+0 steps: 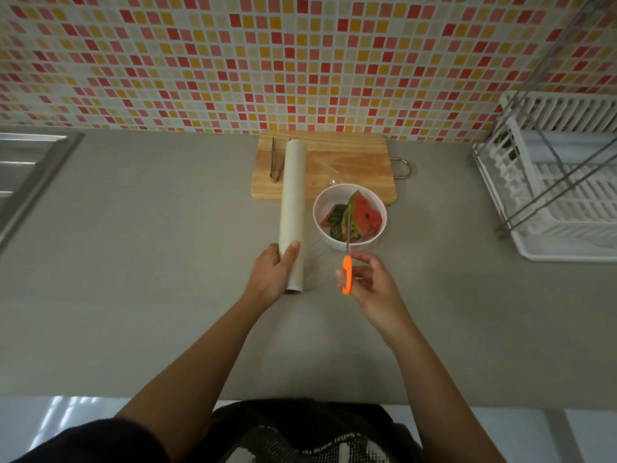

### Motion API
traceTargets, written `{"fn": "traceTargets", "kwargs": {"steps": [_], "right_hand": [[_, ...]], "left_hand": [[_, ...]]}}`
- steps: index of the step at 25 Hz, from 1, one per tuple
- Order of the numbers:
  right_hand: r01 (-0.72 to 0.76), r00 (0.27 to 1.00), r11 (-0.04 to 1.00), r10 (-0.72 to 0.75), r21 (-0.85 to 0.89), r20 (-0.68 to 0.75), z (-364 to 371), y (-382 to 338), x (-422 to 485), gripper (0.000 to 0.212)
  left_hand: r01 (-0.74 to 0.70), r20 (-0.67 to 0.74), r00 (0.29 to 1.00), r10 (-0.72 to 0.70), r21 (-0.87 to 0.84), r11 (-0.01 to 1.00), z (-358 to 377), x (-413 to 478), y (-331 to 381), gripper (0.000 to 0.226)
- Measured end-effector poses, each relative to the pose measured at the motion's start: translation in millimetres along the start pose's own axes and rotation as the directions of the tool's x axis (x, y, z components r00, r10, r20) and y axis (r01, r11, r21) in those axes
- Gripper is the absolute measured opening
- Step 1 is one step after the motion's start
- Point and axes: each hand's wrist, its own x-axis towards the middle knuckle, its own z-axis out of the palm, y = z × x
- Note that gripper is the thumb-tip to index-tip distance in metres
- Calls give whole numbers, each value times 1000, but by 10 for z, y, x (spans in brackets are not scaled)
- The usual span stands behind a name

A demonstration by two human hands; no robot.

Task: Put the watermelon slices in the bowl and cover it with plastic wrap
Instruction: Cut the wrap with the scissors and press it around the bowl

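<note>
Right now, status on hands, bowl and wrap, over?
Left hand gripping wrap roll. Right hand holding orange scissors, blades over bowl. Watermelon slices in bowl. Nothing in the way.

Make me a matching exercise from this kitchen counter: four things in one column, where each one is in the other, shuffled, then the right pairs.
1. Orange-handled scissors
2. Long white roll of plastic wrap
3. Red watermelon slices
4. Metal tongs

A. Lying on the wooden cutting board
B. Inside the round white bowl
C. Held in the right hand
D. Gripped at its near end by the left hand

Pairs: 1-C, 2-D, 3-B, 4-A
</note>
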Motion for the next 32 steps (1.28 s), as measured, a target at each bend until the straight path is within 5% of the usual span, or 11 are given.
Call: {"fn": "traceTargets", "kwargs": {"steps": [17,27,32], "right_hand": [[-370,925,929,371,-29,86,456,545,-933,12],[-361,918,930,366,-65,153,603,610,-700,57],[-307,931,949,314,-68,184,664,538,-632,52]], "left_hand": [[97,60,994,-90,-120,988,-49,-51,48,57],[124,77,991,-114,-150,981,-61,-65,48,54],[127,86,990,-115,-150,981,-53,-57,46,50]]}}
